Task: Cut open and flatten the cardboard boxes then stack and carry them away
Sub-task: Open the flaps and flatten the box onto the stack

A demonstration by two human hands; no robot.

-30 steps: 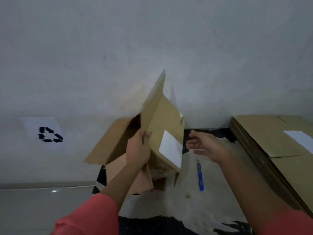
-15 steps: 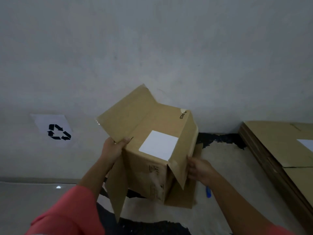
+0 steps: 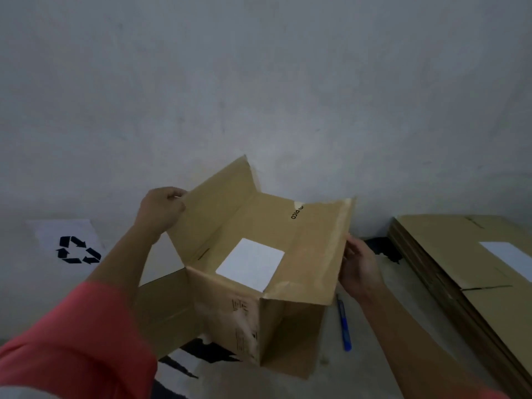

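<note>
Holding opened brown cardboard box (image 3: 302, 246) by its flaps. Pinching left flap with fingers of left hand (image 3: 161, 208); clasping right flap edge with fingers of right hand (image 3: 359, 266).

Wall: we see a plain grey wall (image 3: 259, 67), faintly mottled, filling the upper part of the view.
Sheet: at the left a white sheet (image 3: 51, 231) seems stuck low on the wall, though the dim light leaves us unsure.
Symbol: a black recycling symbol (image 3: 78, 250) of three arrows is printed on that sheet.
Floor: we see a pale floor (image 3: 403, 335) with ragged black patches (image 3: 207, 348) at the bottom middle.
</note>
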